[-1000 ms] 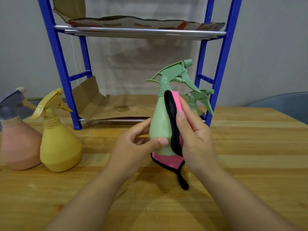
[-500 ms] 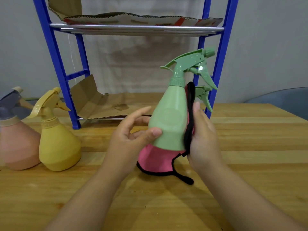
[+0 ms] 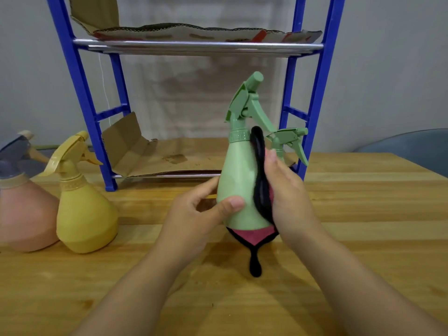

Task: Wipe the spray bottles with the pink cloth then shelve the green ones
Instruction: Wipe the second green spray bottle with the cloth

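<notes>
Wood planks make up the table (image 3: 363,214), and a pale wall stands behind it. At the far left sits a pink bottle (image 3: 24,214) with a grey top. Just beside it, touching or nearly so, is a yellow bottle (image 3: 84,214), standing up straight. Behind them a blue rack (image 3: 80,93) stands on the table. Cardboard (image 3: 169,156) lies on its low shelf, and more lies on the high shelf.

A person holds a green bottle (image 3: 238,185) up in front of the rack, a bit tilted, with its nozzle pointing up. The left hand (image 3: 194,214) holds the fat lower part, with the thumb on the front and the fingers bent round the back. The right hand (image 3: 288,192) presses a pink cloth (image 3: 252,235) with a black edge against the right side of the bottle. Its fingers lie together along the cloth, curled a little round it. A corner of the cloth hangs down under the bottle and a black tip reaches close to the table.

Behind the right hand, a second green bottle (image 3: 288,139) stands on the low shelf near the right post. Only its top shows.
</notes>
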The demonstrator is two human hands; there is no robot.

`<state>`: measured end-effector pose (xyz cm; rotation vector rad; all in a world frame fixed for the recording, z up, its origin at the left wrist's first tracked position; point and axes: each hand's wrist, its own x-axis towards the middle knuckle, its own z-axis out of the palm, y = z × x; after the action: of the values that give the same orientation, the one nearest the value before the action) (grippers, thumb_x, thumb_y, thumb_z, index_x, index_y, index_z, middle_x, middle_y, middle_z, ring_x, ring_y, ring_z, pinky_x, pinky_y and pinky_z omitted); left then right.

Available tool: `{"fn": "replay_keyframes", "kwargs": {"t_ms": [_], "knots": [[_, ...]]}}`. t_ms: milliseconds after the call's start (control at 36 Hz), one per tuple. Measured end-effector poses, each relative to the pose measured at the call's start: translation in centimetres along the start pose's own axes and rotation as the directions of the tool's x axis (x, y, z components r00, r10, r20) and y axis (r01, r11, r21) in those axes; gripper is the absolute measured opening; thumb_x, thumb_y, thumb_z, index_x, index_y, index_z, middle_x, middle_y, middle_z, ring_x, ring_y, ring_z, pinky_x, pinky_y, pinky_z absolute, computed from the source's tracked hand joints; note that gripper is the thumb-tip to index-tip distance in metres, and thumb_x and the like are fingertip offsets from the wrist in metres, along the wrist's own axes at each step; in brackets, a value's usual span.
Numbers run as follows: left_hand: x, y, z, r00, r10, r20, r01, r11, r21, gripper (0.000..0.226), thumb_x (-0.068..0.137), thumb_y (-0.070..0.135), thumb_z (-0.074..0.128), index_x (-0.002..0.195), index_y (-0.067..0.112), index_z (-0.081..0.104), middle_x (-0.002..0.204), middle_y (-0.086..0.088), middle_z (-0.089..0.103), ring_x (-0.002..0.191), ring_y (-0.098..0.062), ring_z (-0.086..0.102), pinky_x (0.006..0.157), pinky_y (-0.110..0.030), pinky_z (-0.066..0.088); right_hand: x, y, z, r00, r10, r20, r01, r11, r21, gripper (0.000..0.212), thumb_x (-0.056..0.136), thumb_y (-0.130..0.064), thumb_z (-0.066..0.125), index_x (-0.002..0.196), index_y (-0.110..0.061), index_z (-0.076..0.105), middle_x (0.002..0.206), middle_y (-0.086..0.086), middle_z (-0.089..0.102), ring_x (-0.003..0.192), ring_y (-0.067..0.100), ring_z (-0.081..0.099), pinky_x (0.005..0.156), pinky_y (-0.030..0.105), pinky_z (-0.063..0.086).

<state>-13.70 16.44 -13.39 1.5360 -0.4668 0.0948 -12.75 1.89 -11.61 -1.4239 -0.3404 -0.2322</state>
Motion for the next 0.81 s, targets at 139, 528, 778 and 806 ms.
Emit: {"fn": "replay_keyframes", "kwargs": {"t_ms": [139,528,778,806], "knots": [[0.1,0.0,-0.1,0.999,-0.038,-0.004,0.037,0.995,-0.097,0.046,0.068,0.034,0.076,0.111,0.024,0.062,0.105,0.007,0.073,0.093,-0.013,0.07,0.069,-0.023,0.056,0.6,-0.4,-1.3,0.957,0.264,0.122,-0.287,0.921,0.262,0.058,0.074,-0.057,0.048,0.104,-0.014,0.07,0.101,0.013,0.073,0.091,0.028,0.071,0.078,0.044,0.058],[0.3,-0.5,0.4,0.998,0.04,0.049,-0.047,0.99,0.131,0.064,0.061,0.036,0.084,0.119,0.042,0.056,0.117,0.023,0.065,0.104,0.0,0.062,0.077,-0.018,0.052,-0.7,1.4,-0.1,0.98,-0.19,-0.064,0.192,0.981,0.021,0.034,0.096,-0.044,0.04,0.11,-0.024,0.064,0.105,0.001,0.071,0.1,0.015,0.067,0.085,0.035,0.057],[0.1,-0.8,0.7,0.995,0.033,0.093,-0.042,0.995,0.089,0.065,0.065,0.027,0.079,0.124,0.032,0.054,0.118,0.013,0.066,0.106,-0.008,0.063,0.074,-0.021,0.054,0.1,1.0,-1.4,0.928,0.314,-0.2,-0.304,0.949,0.08,0.045,0.089,-0.058,0.047,0.083,-0.023,0.074,0.096,0.006,0.074,0.096,0.03,0.068,0.095,0.05,0.05],[0.1,-0.9,0.8,0.995,0.033,0.093,-0.042,0.995,0.095,0.065,0.064,0.031,0.078,0.124,0.032,0.054,0.118,0.013,0.066,0.106,-0.009,0.063,0.075,-0.021,0.054,0.2,0.9,-1.5,0.925,0.307,-0.226,-0.304,0.951,0.05,0.044,0.091,-0.057,0.046,0.078,-0.023,0.071,0.093,0.006,0.074,0.094,0.029,0.068,0.095,0.048,0.05]]}}
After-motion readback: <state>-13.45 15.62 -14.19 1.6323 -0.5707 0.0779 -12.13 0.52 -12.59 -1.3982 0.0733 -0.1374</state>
